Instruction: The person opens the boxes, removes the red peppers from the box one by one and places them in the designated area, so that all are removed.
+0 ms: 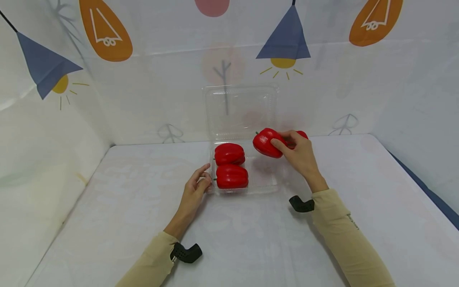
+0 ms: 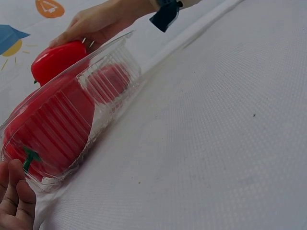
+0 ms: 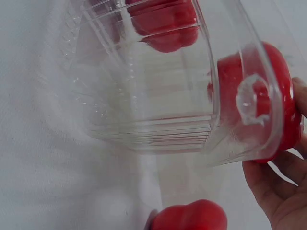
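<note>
A clear plastic clamshell container (image 1: 263, 187) sits on the table with its lid (image 1: 244, 95) raised at the back. Two red bell peppers, one behind (image 1: 229, 154) and one in front (image 1: 232, 176), lie in its left half. My right hand (image 1: 299, 153) grips another red bell pepper (image 1: 267, 142) over the back right of the container. Partly hidden behind that hand is a further red bell pepper (image 1: 302, 134), seen on the table in the right wrist view (image 3: 192, 216). My left hand (image 1: 195, 187) touches the container's left side with its fingertips (image 2: 26, 191).
The white-covered table (image 1: 143, 191) meets a pale printed cloth wall (image 1: 161, 79) just behind the container. Another cloth wall (image 1: 46, 159) bounds the left side. Dark wrist-worn devices stick out at the left cuff (image 1: 188, 254) and right cuff (image 1: 301, 204).
</note>
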### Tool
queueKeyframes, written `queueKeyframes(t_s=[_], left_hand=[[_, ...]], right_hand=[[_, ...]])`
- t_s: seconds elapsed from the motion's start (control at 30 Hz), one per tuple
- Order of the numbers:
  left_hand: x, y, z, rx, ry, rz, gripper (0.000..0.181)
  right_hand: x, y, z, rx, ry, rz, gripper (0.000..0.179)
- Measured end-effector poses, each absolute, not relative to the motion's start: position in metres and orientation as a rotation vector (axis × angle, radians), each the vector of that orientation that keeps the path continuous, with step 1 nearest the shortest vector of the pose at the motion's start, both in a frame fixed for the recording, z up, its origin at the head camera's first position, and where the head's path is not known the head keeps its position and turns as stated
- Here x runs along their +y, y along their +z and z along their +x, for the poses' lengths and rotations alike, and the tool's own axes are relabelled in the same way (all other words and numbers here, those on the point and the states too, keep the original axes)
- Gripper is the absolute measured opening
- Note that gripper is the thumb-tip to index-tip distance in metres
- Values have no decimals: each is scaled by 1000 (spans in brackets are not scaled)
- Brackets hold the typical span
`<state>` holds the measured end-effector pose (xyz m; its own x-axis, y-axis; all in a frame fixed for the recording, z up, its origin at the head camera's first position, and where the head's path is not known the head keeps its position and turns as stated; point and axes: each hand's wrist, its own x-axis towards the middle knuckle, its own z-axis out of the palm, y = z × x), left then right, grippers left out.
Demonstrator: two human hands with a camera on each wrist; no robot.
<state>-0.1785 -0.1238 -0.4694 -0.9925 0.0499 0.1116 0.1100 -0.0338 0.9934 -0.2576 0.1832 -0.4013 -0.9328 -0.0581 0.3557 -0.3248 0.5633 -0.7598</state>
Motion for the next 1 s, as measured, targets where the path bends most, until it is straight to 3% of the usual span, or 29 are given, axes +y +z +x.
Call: queueKeyframes(t_s=[1.0], left_hand=[[-123, -468, -178, -2150, -2238, -155, 43]], right_hand=[[195, -395, -261, -2396, 1445, 65, 54]])
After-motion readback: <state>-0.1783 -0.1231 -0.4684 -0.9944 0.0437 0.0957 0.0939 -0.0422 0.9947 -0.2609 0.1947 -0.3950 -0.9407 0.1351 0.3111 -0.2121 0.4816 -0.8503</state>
